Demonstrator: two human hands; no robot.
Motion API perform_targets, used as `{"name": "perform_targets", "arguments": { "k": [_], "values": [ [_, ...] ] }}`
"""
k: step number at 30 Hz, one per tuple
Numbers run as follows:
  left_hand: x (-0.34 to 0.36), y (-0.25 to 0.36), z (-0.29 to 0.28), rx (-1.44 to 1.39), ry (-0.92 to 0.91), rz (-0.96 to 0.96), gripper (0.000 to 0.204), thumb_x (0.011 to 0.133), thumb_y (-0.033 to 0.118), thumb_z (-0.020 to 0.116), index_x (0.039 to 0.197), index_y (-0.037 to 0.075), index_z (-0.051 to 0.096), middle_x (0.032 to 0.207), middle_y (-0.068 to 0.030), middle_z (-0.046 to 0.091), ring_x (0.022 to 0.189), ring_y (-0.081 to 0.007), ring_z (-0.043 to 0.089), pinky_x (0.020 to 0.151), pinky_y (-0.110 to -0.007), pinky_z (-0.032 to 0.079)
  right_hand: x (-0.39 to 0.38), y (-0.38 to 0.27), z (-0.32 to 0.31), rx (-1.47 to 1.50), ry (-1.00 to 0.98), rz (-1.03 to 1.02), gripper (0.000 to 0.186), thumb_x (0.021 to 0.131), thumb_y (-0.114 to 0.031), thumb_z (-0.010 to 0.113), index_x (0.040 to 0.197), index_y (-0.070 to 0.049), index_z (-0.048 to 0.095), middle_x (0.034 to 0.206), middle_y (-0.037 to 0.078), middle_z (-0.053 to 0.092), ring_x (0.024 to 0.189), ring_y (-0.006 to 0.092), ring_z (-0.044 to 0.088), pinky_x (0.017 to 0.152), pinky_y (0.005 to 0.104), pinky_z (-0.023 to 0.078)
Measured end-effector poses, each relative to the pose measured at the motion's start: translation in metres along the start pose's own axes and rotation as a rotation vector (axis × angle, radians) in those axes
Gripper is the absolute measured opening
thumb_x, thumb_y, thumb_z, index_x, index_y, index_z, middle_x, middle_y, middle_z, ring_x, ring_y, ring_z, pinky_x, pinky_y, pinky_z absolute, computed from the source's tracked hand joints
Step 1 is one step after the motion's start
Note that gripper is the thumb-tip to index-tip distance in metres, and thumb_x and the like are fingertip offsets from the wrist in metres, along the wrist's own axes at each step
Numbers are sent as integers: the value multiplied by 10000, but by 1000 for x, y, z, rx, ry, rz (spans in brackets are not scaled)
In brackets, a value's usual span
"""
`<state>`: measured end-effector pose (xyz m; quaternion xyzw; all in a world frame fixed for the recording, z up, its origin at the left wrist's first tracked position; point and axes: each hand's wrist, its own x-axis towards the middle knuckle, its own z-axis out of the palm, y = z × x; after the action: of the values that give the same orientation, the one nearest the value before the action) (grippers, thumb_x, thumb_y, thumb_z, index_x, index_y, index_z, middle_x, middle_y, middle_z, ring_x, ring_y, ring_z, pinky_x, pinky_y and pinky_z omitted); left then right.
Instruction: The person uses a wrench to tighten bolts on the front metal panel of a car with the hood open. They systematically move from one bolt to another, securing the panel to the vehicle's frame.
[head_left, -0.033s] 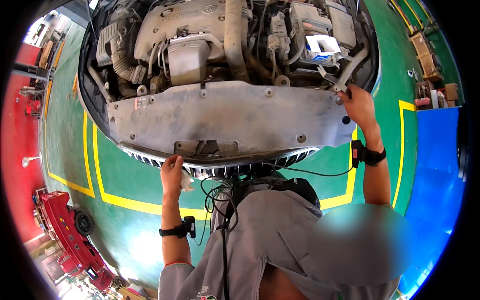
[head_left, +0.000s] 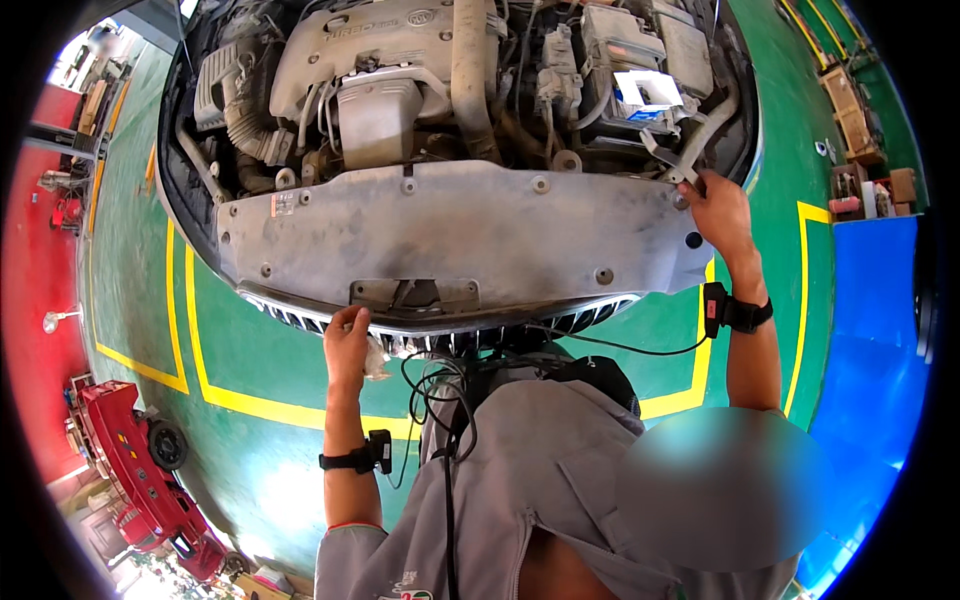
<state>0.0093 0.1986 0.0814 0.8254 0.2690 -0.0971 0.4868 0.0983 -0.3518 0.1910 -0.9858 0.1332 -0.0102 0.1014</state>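
A dusty grey plastic radiator cover (head_left: 470,235) spans the front of the car's open engine bay, with round fastener spots along its edges. At the cover's far right corner, the fingers of my right hand (head_left: 722,212) are closed together. A bent grey metal strip (head_left: 662,158) reaches to those fingertips; whether they grip it is hidden. My left hand (head_left: 346,348) is closed at the front edge, by the black-and-chrome grille (head_left: 410,345). From its inner side hangs a crumpled whitish, partly see-through piece (head_left: 376,361); its kind is unclear.
Behind the cover lie the engine cover (head_left: 385,45), a ribbed air hose (head_left: 245,130) and an open white-and-blue box (head_left: 645,95). Black cable loops (head_left: 440,390) hang at my waist. Yellow lines mark the green floor (head_left: 270,365); a red vehicle-like object (head_left: 145,480) stands left.
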Motion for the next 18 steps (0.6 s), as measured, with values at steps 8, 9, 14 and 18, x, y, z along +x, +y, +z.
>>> {"name": "perform_targets", "arguments": {
  "k": [8, 9, 14, 18],
  "values": [
    [-4, 15, 60, 198, -176, 287, 315, 902, 251, 704, 1117, 22, 695, 1050, -166, 738, 988, -313, 706, 870, -383, 539, 0, 6, 16, -14, 78, 17, 387, 918, -387, 675, 873, -4, 648, 857, 223, 685, 852, 443, 650, 730, 510, 499],
    [-2, 14, 62, 262, -179, 319, 318, 897, 269, 706, 1107, 30, 696, 1045, -169, 737, 990, -343, 703, 874, -403, 539, 0, 8, 18, -21, 79, 17, 387, 920, -389, 672, 877, -5, 648, 861, 223, 687, 854, 441, 652, 731, 509, 501],
    [32, -5, 8, 331, 25, 231, 269, 893, 267, 700, 1030, 36, 700, 974, -171, 734, 915, -382, 694, 834, -454, 534, -21, -13, -6, -40, 86, 51, 346, 912, -369, 686, 881, -27, 646, 790, 208, 670, 789, 436, 647, 679, 491, 488],
    [82, -5, -41, 574, 105, 385, 483, 810, 229, 785, 1228, 69, 600, 1243, -170, 641, 1071, -383, 647, 907, -454, 515, -27, -19, -9, -28, 132, 39, 339, 886, -353, 715, 908, -18, 663, 806, 199, 682, 783, 415, 661, 683, 480, 496]
  ]
}}
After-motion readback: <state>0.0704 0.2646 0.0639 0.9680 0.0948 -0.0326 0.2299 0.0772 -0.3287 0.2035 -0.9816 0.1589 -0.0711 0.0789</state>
